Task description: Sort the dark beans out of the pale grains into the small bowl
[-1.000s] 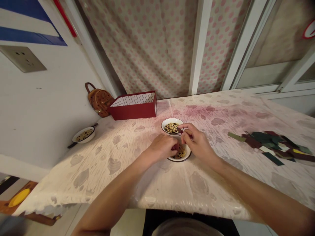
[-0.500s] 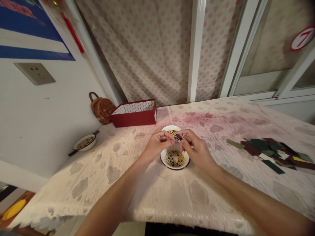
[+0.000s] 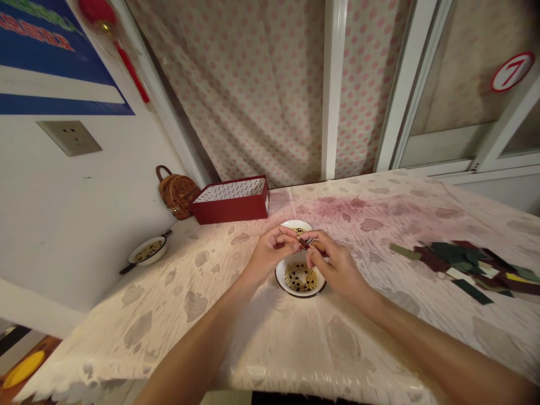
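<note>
Above two white bowls my left hand (image 3: pixel 272 247) and my right hand (image 3: pixel 333 256) meet at the fingertips. Between them is a small dark red flat piece (image 3: pixel 304 244), pinched at its right by my right thumb and fingers. The left fingertips close at its left end; whether they also hold something smaller is hidden. Under the hands, the nearer dark-rimmed bowl (image 3: pixel 278 279) holds a ring of gold and black beads (image 3: pixel 301 277). The farther bowl (image 3: pixel 291 224), partly covered by my fingers, has loose-looking beads of similar colours (image 3: pixel 299 230).
A dark red open box (image 3: pixel 232 209) and a small brown backpack (image 3: pixel 179 197) stand at the back left. A handled dish of beads (image 3: pixel 147 251) sits by the wall. On the right lies a pile of green, maroon and pale flat pieces (image 3: pixel 459 261). Patterned cloth (image 3: pixel 194 337) covers the table.
My fingertips have drawn closer together around the dark red piece, which has shifted slightly down and left. The whole view has tilted up a little; the bowls stay in place.
</note>
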Tool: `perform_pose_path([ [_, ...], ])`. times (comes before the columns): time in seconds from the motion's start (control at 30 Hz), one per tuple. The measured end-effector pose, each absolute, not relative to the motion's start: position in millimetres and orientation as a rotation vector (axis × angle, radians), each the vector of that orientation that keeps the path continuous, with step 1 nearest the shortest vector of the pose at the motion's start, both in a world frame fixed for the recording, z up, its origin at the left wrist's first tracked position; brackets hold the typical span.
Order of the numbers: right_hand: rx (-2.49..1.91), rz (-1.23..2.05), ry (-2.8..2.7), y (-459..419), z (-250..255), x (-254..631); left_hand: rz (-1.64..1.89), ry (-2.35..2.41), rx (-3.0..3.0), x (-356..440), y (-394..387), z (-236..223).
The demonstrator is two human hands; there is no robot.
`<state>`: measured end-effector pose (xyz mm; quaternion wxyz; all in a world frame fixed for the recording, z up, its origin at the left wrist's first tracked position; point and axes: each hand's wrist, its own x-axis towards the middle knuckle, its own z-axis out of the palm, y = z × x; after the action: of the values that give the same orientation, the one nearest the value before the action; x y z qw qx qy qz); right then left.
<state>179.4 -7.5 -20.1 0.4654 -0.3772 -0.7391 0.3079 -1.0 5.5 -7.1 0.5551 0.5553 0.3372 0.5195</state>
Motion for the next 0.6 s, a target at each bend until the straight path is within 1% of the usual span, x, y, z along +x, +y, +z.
perform_pose_path([
  [0.2, -0.94, 0.746, -1.837, -5.9, -22.2, 179.6, 1.269, 0.859, 1.381, -2.1, 10.0, -12.2],
  [0.37, -1.031, 0.659, -1.806, -1.9, -21.8, 181.5, 1.345, 1.157, 1.646, -2.6, 19.7, -19.4],
  [0.5, -1.064, 0.636, -1.775, 0.3, -21.2, 182.9, 1.233, 1.395, 2.032, -7.1, 18.4, -16.3],
  [0.6, -1.067, 0.642, -1.771, -0.1, -21.2, 183.0, 0.993, 1.409, 2.283, -8.0, 11.5, -10.4],
])
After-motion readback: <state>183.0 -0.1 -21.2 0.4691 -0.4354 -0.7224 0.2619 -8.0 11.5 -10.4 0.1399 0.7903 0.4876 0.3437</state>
